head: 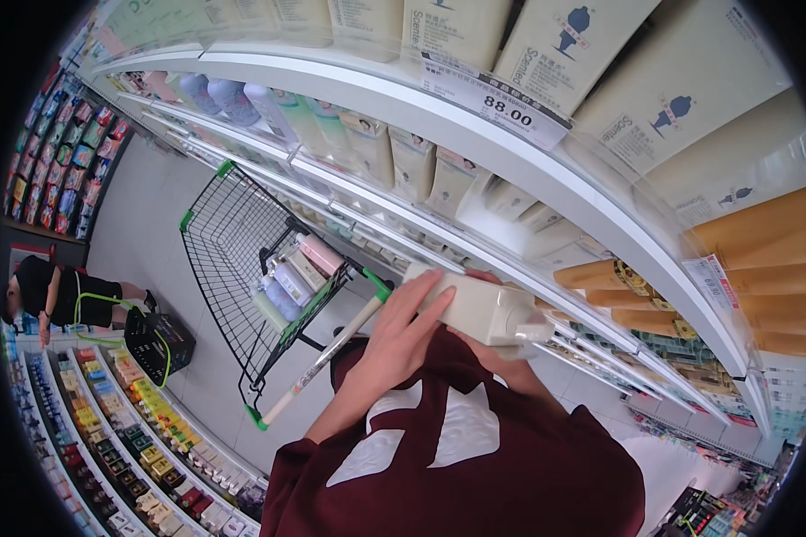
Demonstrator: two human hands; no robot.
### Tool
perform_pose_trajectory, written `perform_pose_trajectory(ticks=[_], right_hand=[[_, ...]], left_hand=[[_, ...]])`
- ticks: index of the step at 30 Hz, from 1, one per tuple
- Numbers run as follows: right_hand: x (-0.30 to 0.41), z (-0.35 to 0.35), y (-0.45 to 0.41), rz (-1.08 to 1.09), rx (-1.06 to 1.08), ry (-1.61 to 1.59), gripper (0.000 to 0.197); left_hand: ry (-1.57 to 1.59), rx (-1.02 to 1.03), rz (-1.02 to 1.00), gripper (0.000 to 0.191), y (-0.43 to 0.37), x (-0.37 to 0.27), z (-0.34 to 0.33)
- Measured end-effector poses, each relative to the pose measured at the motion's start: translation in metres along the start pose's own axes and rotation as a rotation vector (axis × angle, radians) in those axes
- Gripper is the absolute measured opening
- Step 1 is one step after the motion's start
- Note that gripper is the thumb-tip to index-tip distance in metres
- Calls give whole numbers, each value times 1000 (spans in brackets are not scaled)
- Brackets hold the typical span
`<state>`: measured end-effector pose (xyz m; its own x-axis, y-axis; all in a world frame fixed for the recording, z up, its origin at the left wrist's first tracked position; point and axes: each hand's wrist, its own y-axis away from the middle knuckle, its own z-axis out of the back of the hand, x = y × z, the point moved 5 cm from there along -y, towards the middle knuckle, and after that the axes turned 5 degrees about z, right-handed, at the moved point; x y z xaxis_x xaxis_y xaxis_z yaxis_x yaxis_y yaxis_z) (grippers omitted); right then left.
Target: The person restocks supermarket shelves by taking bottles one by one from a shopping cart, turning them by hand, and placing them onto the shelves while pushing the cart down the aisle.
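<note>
A cream-coloured pump bottle (pixel 473 305) is held in front of my chest, tilted, its clear-capped top towards the lower right. My left hand (pixel 406 329) grips its left side, fingers spread over the body. From underneath and behind, my right hand (pixel 490 352) holds the same bottle, and part of that hand is hidden by it. Left of my hands stands a wire shopping cart (pixel 235 268) with green corners and a pale handle (pixel 326 362). Several bottles lie inside it, among them a pink bottle (pixel 319 254) and a lilac bottle (pixel 292 283).
Shelving (pixel 510 154) with cream bottles and price tags runs close along the right. Curved shelves (pixel 141 436) of small boxes line the lower left. A person (pixel 97 295) bends beside a black basket (pixel 158 342) on the floor. Packets fill a rack (pixel 67 161) beyond.
</note>
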<state>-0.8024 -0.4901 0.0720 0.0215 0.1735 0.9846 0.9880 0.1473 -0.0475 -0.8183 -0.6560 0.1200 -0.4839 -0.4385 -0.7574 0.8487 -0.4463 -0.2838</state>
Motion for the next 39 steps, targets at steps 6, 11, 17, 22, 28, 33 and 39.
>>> perform_pose_trajectory(ticks=[6,11,17,22,28,33,39], right_hand=[[-16,39,-15,356,-419,-96,67],[15,40,-35,474,-409,-20,80],[19,44,-38,428,-448,626,74],[-3,56,-48,288,-449,762,51],[-22,64,-55,202,-513,457,40],[-6,54,-62,104,-562,246,41],[-1,59,-74,156,-575,411,38]], left_hand=[[110,-20,-13,74,-24,-24,-8],[211,-17,-15,76,-40,-27,-15],[320,62,142,87,-54,-15,-26],[361,77,154,88,-63,-5,-34],[319,73,110,87,-67,-4,-33],[323,76,98,87,-67,3,-39],[350,51,71,92,-78,12,-50]])
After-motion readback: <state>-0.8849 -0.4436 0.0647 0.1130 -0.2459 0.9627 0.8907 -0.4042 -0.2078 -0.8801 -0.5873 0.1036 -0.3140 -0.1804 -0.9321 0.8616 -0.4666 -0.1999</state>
